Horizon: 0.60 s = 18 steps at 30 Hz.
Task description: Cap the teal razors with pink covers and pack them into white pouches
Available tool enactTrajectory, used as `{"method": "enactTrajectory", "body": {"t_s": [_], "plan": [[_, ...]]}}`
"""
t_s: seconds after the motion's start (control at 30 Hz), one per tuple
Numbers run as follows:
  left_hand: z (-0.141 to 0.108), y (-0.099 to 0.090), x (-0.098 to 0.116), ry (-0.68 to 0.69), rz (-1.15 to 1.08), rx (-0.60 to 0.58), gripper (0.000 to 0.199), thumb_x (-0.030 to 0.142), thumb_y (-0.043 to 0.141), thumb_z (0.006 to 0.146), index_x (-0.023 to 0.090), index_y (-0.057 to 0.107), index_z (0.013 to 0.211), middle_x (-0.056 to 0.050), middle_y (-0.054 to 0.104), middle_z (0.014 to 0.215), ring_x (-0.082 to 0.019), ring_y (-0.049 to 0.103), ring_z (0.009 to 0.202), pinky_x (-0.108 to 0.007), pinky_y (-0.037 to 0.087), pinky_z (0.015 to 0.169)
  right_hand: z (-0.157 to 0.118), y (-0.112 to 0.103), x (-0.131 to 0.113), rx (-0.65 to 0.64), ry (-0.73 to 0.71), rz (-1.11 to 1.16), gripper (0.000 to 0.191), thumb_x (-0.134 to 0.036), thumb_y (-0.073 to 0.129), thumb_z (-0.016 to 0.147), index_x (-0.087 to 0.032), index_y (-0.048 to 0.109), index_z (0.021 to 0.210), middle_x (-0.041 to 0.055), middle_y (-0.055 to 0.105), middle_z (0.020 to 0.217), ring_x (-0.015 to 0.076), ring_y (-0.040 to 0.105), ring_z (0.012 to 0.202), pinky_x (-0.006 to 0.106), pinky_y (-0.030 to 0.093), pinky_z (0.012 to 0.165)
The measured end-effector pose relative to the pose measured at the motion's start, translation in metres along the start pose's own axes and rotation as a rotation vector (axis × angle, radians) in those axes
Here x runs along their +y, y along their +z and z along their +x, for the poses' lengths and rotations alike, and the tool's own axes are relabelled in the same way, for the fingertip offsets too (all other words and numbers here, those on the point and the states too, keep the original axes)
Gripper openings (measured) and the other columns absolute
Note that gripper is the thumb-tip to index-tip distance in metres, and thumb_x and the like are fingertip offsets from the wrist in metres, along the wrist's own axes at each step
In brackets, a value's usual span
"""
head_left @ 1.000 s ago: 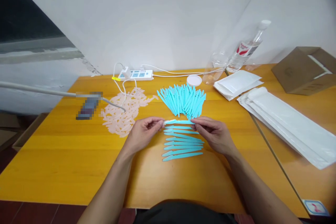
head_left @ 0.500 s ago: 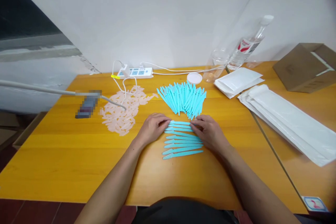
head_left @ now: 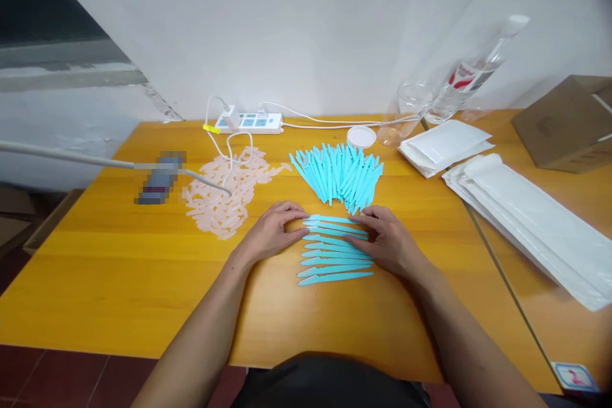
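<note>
Several slim turquoise sticks shaped like eyebrow razors (head_left: 335,261) lie side by side in a row on the table, notched ends to the left. My left hand (head_left: 273,229) is at the left ends of the farthest ones, thumb and fingers apart. On the other side, my right hand (head_left: 389,239) rests at their right ends, its thumb and forefinger also spread. Neither hand closes round a razor; the fingertips touch or nearly touch the far ones. Just beyond the row is a fanned pile of the same turquoise razors (head_left: 337,172).
Small pale pink pieces (head_left: 222,204) are heaped at left, a cable crossing them. Behind stand a power strip (head_left: 248,122), a round lid (head_left: 361,136), a clear plastic container (head_left: 399,115) and a bottle (head_left: 466,83). White packets (head_left: 535,223) and a cardboard box (head_left: 564,121) are at right.
Both hands have loosened from a pinch on the farthest razors' ends, thumbs drawing back from the forefingers. The farthest razors now lie slightly farther apart. The view has shifted a little.
</note>
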<state>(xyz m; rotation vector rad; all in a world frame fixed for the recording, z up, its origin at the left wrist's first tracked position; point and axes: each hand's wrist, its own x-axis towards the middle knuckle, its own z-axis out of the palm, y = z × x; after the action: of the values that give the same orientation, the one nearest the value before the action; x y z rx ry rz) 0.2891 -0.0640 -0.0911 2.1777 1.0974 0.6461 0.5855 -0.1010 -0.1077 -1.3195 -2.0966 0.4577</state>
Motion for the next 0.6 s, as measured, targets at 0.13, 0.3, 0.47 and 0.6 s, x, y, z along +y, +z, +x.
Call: {"method": "enactTrajectory", "body": {"t_s": [0.13, 0.3, 0.47, 0.6], "plan": [[-0.001, 0.0, 0.001, -0.013, -0.015, 0.009, 0.026, 0.032, 0.069, 0.091, 0.025, 0.073, 0.116, -0.007, 0.069, 0.111, -0.022, 0.065, 0.105, -0.037, 0.052, 0.095, -0.001, 0.001, 0.002, 0.013, -0.012, -0.005, 0.03, -0.038, 0.071, 0.089, -0.022, 0.074, 0.114, 0.0107, 0.064, 0.105, 0.0265, 0.062, 0.097, 0.042, 0.056, 0.082], [-0.005, -0.007, 0.006, -0.009, 0.003, -0.067, 0.054, 0.042, 0.08, 0.08, 0.029, 0.066, 0.131, -0.008, 0.061, 0.129, -0.025, 0.059, 0.121, -0.041, 0.047, 0.107, -0.004, 0.0, 0.005, -0.012, -0.037, 0.015, 0.039, -0.043, 0.073, 0.086, -0.025, 0.07, 0.121, 0.0108, 0.062, 0.114, 0.0274, 0.061, 0.106, 0.045, 0.055, 0.091], [-0.008, -0.009, 0.008, -0.014, 0.068, -0.111, 0.074, 0.046, 0.085, 0.073, 0.031, 0.058, 0.14, -0.009, 0.052, 0.143, -0.028, 0.05, 0.133, -0.045, 0.041, 0.114, -0.003, -0.004, 0.004, -0.06, -0.048, 0.006, 0.047, -0.045, 0.076, 0.084, -0.025, 0.068, 0.125, 0.0105, 0.062, 0.116, 0.0282, 0.06, 0.108, 0.047, 0.054, 0.093], [-0.009, -0.008, 0.006, -0.01, 0.077, -0.105, 0.074, 0.044, 0.086, 0.073, 0.031, 0.058, 0.14, -0.01, 0.051, 0.144, -0.029, 0.049, 0.134, -0.046, 0.041, 0.114, -0.002, -0.005, 0.001, -0.073, -0.039, 0.003, 0.047, -0.045, 0.077, 0.083, -0.025, 0.068, 0.124, 0.0098, 0.063, 0.113, 0.0277, 0.06, 0.105, 0.047, 0.054, 0.092]]}}
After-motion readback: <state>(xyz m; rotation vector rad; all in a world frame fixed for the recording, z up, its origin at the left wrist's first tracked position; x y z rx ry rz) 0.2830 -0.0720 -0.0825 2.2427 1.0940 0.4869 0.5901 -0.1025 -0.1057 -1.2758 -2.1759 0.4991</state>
